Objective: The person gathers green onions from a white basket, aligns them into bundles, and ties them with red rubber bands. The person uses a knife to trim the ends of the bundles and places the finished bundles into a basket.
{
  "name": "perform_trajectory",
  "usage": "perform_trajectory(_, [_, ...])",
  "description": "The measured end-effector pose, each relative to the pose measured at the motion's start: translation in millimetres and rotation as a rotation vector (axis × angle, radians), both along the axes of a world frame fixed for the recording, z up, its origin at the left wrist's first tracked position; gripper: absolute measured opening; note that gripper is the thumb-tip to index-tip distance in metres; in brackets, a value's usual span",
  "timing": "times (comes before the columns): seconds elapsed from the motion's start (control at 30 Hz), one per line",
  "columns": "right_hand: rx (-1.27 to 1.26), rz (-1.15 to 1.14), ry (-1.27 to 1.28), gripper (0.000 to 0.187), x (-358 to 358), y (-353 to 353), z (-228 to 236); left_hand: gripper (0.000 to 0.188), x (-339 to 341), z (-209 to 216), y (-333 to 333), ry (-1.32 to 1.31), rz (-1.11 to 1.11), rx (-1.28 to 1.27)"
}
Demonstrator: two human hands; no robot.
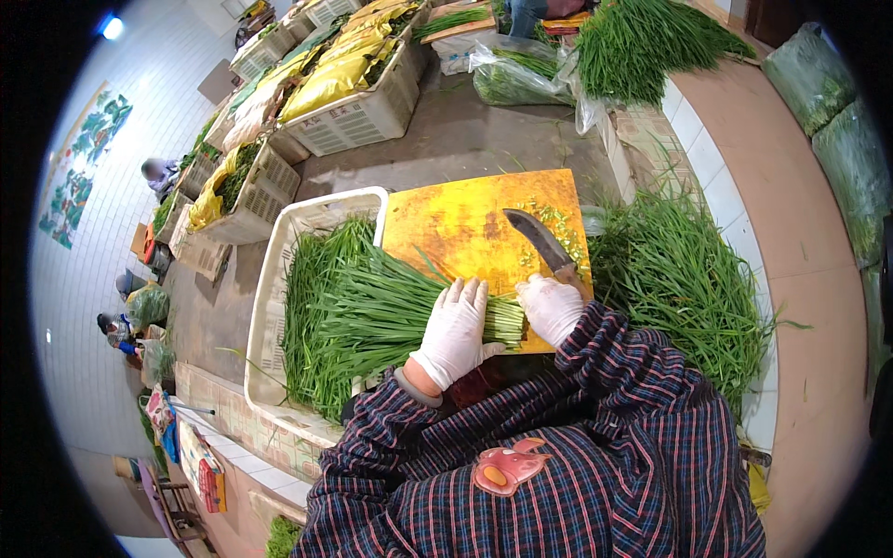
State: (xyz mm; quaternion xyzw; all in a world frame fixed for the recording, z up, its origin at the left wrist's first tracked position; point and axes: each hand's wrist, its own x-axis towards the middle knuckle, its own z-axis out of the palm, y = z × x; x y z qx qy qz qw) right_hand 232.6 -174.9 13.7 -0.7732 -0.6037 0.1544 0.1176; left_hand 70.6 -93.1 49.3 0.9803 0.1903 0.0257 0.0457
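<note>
A thick bunch of garlic chives [381, 302] lies across a worn yellow cutting board [442, 219], its pale cut ends to the right and its leaves over a white crate. My left hand [456, 330], in a white glove, lies flat on the bunch with fingers stretched out. My gloved right hand [551, 309] is closed, its curled fingers against the stem ends. A knife [539, 237] with a dark, curved blade points away to the upper left. Its handle runs to the outer side of my right hand, partly hidden; whether the fingers grip it cannot be made out.
Small trimmings [563, 228] dot the board's right side. Loose chives [679, 279] are heaped to the right, with another pile [651, 46] farther back. The white crate [265, 330] stands left. Stacked crates [358, 116] with yellow bags fill the far left; people [160, 172] are beyond.
</note>
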Motion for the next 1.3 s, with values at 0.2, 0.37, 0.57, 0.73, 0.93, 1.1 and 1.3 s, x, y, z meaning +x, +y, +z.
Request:
perform_trajectory(0.2, [0.084,0.285,0.022,0.019,12.3,15.9,0.7,0.075,-10.2,-21.1,-6.6,-0.081,0.093,0.028])
perform_trajectory(0.37, [0.464,0.415,-0.315,0.003,-8.7,4.4,-10.1,0.062,-26.5,-30.9,-15.9,-0.153,0.166,0.067])
perform_trajectory(0.57, [0.392,0.606,-0.223,0.011,27.9,34.7,3.6,0.059,-49.1,-23.7,-57.0,-0.519,0.136,0.052])
perform_trajectory(0.73, [-0.310,0.306,0.500,0.051,-14.8,63.0,24.3,0.070,-55.8,-99.8,-83.2,-0.784,0.706,-1.361])
perform_trajectory(0.93, [-0.410,0.453,0.468,0.056,-63.2,39.2,18.7,0.094,-70.9,-104.8,-42.5,-1.050,0.934,-2.015])
perform_trajectory(1.1, [-0.415,0.190,0.979,0.042,-102.0,6.9,28.8,0.075,-97.6,-77.8,-38.8,-1.596,0.837,-1.823])
perform_trajectory(1.3, [-0.156,0.752,1.052,0.053,-208.0,15.2,135.8,0.048,-210.0,79.0,-79.9,-2.037,0.545,-1.289])
